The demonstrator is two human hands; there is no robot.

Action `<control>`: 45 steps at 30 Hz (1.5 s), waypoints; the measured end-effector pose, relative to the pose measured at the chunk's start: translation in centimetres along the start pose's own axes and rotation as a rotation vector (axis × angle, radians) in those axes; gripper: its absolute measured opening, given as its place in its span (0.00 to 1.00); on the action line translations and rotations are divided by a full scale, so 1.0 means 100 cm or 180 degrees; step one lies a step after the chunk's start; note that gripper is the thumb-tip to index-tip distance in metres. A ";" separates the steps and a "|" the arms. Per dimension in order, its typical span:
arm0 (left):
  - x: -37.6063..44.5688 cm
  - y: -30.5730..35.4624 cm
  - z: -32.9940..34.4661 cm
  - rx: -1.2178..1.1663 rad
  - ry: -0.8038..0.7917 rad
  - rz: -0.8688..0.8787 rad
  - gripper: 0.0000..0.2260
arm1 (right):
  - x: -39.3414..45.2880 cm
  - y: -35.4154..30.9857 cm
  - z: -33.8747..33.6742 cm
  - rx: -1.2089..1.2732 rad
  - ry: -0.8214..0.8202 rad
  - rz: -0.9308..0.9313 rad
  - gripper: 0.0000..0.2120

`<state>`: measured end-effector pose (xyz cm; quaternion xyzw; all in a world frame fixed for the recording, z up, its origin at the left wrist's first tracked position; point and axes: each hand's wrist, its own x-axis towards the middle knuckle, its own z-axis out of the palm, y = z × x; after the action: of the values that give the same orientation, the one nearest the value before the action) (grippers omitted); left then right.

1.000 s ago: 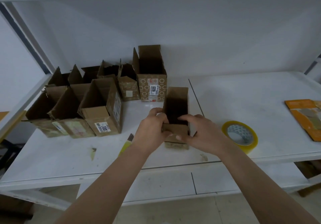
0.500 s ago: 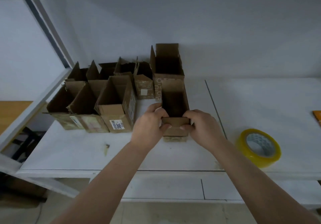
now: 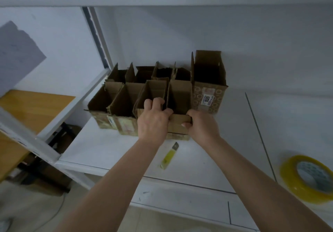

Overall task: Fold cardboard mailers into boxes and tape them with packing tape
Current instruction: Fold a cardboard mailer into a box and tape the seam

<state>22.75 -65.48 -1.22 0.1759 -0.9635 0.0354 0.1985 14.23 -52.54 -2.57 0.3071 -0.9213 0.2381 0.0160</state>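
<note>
Since half a second ago the box point(image 3: 179, 105) is sliding further left and is now sitting tight between the row of finished boxes point(image 3: 126, 103) and the tall patterned box point(image 3: 209, 96). Both hands are gripping its near flap: the left hand point(image 3: 153, 121) is hooking its fingers over the wall by its neighbour, and the right hand point(image 3: 200, 125) is pinching the flap's right end.

Honestly the risk I'm seeing is that pushing it in this tight could be bending the upright flaps or shoving the neighbours out of line. The yellow knife point(image 3: 169, 157) is lying on the desk point(image 3: 234, 141) just below the wrists, so a forearm could be knocking it off. The tape roll point(image 3: 310, 179) is sitting well to the right.
</note>
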 end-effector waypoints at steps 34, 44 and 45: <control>-0.017 0.198 -0.001 -0.1556 -0.0156 0.2548 0.15 | -0.177 0.135 -0.098 -0.1312 0.0883 0.1648 0.23; -0.043 0.364 0.003 -0.1668 -0.0330 0.2967 0.16 | -0.263 0.264 -0.154 -0.1333 0.1040 0.2172 0.22; -0.046 0.385 0.004 -0.1663 -0.0345 0.2967 0.16 | -0.271 0.281 -0.162 -0.1357 0.1021 0.2189 0.22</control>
<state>12.94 -28.02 -3.35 -0.3243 -0.9250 -0.1303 0.1489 18.20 -10.50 -5.07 -0.0687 -0.9844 0.0787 0.1417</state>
